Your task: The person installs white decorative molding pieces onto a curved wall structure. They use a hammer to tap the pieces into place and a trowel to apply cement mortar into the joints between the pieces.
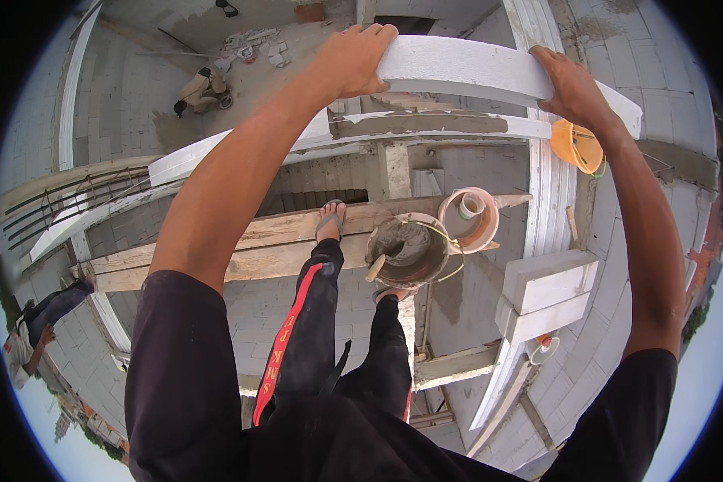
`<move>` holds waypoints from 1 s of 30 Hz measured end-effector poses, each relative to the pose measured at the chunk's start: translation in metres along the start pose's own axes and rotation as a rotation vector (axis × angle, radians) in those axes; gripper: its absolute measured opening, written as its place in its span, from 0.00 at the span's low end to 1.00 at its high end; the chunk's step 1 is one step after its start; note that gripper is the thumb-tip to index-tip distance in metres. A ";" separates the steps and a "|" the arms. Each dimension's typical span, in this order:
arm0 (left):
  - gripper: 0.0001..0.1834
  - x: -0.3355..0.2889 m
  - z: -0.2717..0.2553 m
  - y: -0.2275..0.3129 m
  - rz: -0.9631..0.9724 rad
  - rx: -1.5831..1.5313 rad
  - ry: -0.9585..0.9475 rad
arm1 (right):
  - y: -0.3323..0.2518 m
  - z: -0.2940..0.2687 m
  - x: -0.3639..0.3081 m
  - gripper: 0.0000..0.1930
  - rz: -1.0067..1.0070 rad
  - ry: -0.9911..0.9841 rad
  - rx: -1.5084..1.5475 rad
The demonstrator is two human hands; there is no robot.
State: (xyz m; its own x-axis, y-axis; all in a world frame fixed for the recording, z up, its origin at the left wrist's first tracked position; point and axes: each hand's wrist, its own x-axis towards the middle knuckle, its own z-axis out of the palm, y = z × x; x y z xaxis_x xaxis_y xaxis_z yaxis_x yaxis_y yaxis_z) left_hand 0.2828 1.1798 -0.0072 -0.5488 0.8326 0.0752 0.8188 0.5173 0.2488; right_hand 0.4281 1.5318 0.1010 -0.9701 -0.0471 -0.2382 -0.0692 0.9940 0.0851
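Observation:
A long white lightweight concrete block (462,66) is gripped between my two hands in front of me. My left hand (355,60) wraps its left end, fingers over the top. Near the right end, my right hand (568,84) clasps it the same way. Just under and nearer than the block runs a wall course (297,138) with grey mortar (426,122) spread along its top. Whether the block touches the mortar cannot be made out. By my feet stands a bucket of wet mortar (414,241), a wooden tool handle (375,267) poking out of it.
I stand on wooden planks (289,233) high above a floor. A pink bucket (490,229) holds a small tub (471,204). An orange bucket (574,143) hangs near my right forearm. White blocks (550,281) are stacked right. One person (205,90) crouches below; another (28,337) is at far left.

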 end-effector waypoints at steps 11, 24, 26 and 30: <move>0.38 -0.009 0.097 0.004 -0.129 -0.058 -0.300 | -0.005 0.158 0.039 0.35 -0.042 -0.051 0.026; 0.42 -0.019 0.155 -0.031 -0.083 -0.094 -0.516 | -0.030 0.242 0.062 0.39 -0.051 -0.109 0.060; 0.42 -0.026 0.160 -0.039 -0.073 -0.140 -0.477 | -0.034 0.249 0.071 0.39 -0.061 -0.125 0.076; 0.41 -0.026 0.166 -0.040 -0.096 -0.130 -0.513 | -0.039 0.261 0.075 0.42 -0.022 -0.172 0.031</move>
State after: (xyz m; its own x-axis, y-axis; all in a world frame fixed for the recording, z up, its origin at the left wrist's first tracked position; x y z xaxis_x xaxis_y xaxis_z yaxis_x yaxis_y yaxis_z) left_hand 0.2926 1.1703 -0.1793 -0.4405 0.7895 -0.4275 0.7237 0.5940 0.3513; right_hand 0.4185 1.5155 -0.1729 -0.9142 -0.0539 -0.4016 -0.0803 0.9956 0.0492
